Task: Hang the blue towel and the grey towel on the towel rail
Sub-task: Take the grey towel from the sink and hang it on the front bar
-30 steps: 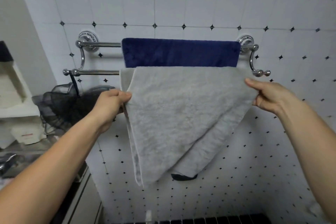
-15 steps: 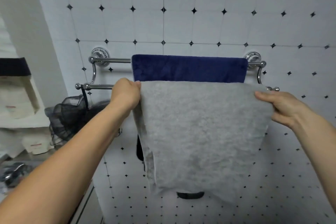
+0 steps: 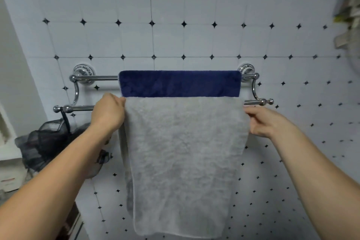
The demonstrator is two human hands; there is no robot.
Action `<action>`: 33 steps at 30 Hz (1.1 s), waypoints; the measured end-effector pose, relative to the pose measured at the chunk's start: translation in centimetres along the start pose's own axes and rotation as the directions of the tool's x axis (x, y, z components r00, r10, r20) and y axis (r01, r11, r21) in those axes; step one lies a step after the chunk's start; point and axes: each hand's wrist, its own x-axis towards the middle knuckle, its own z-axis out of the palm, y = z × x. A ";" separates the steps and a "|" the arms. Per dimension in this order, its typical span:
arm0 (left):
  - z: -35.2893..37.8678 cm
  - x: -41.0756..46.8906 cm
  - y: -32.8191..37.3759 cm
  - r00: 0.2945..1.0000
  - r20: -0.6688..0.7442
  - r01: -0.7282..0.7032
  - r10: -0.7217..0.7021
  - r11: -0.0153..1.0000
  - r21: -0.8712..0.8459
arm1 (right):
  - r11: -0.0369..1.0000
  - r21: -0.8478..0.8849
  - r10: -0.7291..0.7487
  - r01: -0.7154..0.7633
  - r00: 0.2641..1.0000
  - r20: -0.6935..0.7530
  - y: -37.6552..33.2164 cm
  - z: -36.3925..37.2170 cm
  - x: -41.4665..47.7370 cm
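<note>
The grey towel (image 3: 181, 161) hangs over the front bar of the towel rail (image 3: 83, 107), its top edge lying along that bar and its front face falling straight down to a hemmed lower edge far below the rail. A second layer of the same towel shows behind its left edge. The left hand (image 3: 109, 112) is at the towel's top left corner, right where the towel meets the front bar, its grip clenched on the towel's edge with the fingers curled over it. The right hand (image 3: 266, 122) is at the top right corner, just under the bar's right end knob, its grip pinching the towel's right edge between thumb and fingers. Just above the grey towel, the blue towel (image 3: 179, 84) is draped over the rail's back bar, covering most of that bar between the 2 round wall mounts and hidden lower down by the grey towel. The rail is fixed to a white tiled wall (image 3: 175, 25) with small dark diamond insets. From the left end of the front bar a black mesh bag (image 3: 44, 142) hangs by a strap, below and left of the left hand.
</note>
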 end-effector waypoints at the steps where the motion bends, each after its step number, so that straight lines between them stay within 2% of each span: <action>1: -0.3 0.2 -0.2 1.000 -0.001 -0.009 0.009 1.000 0.023 | 1.000 0.000 -0.020 0.020 1.000 -0.010 -0.6 -0.5 -0.2; 4: -0.9 0.4 -0.6 0.999 -0.008 -0.039 0.040 0.998 0.055 | 0.993 -0.047 -0.115 0.109 0.982 -0.151 -2.5 -1.8 -1.0; 5: -0.8 0.3 -0.6 0.999 -0.009 -0.042 0.043 0.998 0.053 | 0.978 -0.147 -0.179 0.146 0.954 -0.241 -3.0 -1.9 -1.1; 7: -0.4 -0.2 -0.7 0.999 -0.028 -0.038 0.039 0.998 0.042 | 0.893 -0.401 -0.372 0.207 0.841 -0.393 -3.1 -1.9 -1.0; 8: -0.2 -0.5 -0.7 0.998 -0.049 -0.039 0.041 0.999 0.033 | 0.846 -0.479 -0.450 0.234 0.794 -0.408 -3.0 -1.9 -1.0; 9: -0.1 -0.7 -0.8 0.997 -0.067 -0.045 0.046 0.999 0.021 | 0.825 -0.504 -0.482 0.254 0.781 -0.397 -2.7 -1.8 -1.0; 11: -0.1 -0.7 -0.9 0.996 -0.077 -0.043 0.041 0.999 -0.016 | 0.845 -0.466 -0.459 0.261 0.801 -0.385 -2.3 -1.9 -1.1; 14: -0.1 -0.5 -0.6 0.996 -0.081 -0.040 0.041 0.999 0.012 | 0.866 -0.466 -0.365 0.181 0.866 -0.342 -1.2 -1.8 -0.8; 18: -0.5 -0.1 0.0 0.992 -0.081 -0.086 0.092 0.994 0.070 | 0.874 -0.434 -0.343 0.219 0.910 -0.232 -0.4 -0.8 -0.2; 21: -1.2 0.4 0.4 0.988 -0.095 -0.117 0.122 0.992 0.057 | 0.876 -0.386 -0.422 0.288 0.845 -0.328 -2.6 -1.1 -0.8; 24: -1.1 0.2 0.8 0.988 -0.095 -0.119 0.119 0.993 0.006 | 0.810 -0.467 -0.537 0.355 0.769 -0.347 -3.3 -0.2 -1.0; 25: -0.8 0.0 0.6 0.991 -0.076 -0.112 0.110 0.994 -0.011 | 0.808 -0.488 -0.527 0.332 0.776 -0.345 -2.9 0.1 -0.9; 27: -0.3 -0.6 -0.1 0.997 -0.010 -0.077 0.077 0.994 -0.077 | 0.818 -0.529 -0.437 0.224 0.840 -0.321 -1.9 0.2 -1.2; 30: -0.1 -2.0 -1.2 0.997 0.077 -0.008 0.027 0.971 -0.238 | 0.776 -0.613 -0.312 0.148 0.935 -0.169 -0.4 -1.1 -1.4; 33: -0.1 -2.3 -1.1 0.997 0.064 -0.033 0.046 0.980 -0.195 | 0.736 -0.661 -0.279 0.144 0.955 -0.103 0.6 -1.7 -1.1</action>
